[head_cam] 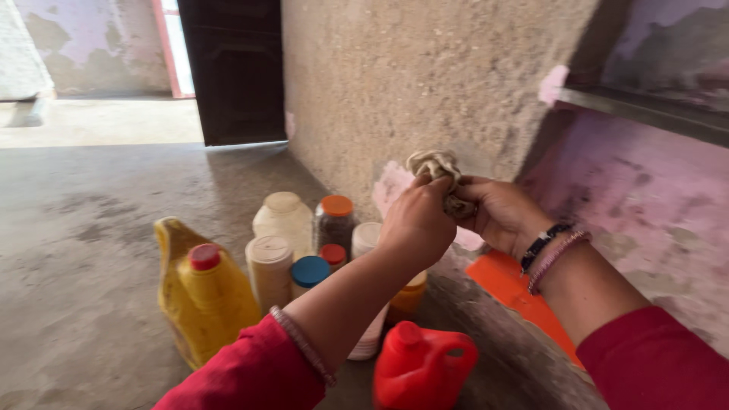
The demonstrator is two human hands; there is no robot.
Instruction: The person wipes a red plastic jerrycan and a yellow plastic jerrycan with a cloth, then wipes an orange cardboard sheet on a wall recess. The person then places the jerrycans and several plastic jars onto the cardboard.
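Both hands meet right of frame centre, raised against the rough plaster wall (425,76). Left hand (416,224) closed round the near side of a twisted beige rag (439,168); right hand (503,215) closed round its lower end, fingers curled in. Rag bunched and knotted-looking, its top poking up above the knuckles. Right wrist carries a dark band and a pink bracelet (553,254); both sleeves red.

Below the hands, on the concrete floor (83,250), a tight cluster of containers at lower centre: a yellow jug (199,296) with red cap at the left, a red jug (421,368) at the bottom edge, and between them several jars — cream-lidded ones, one with an orange lid (336,220), one with a blue lid (310,272). Some jars partly hidden behind the left forearm.

Orange patch (509,292) on the ledge lower right, under the right wrist. Pink painted wall at right. Dark door (235,68) upper left, sunlit ground beyond.
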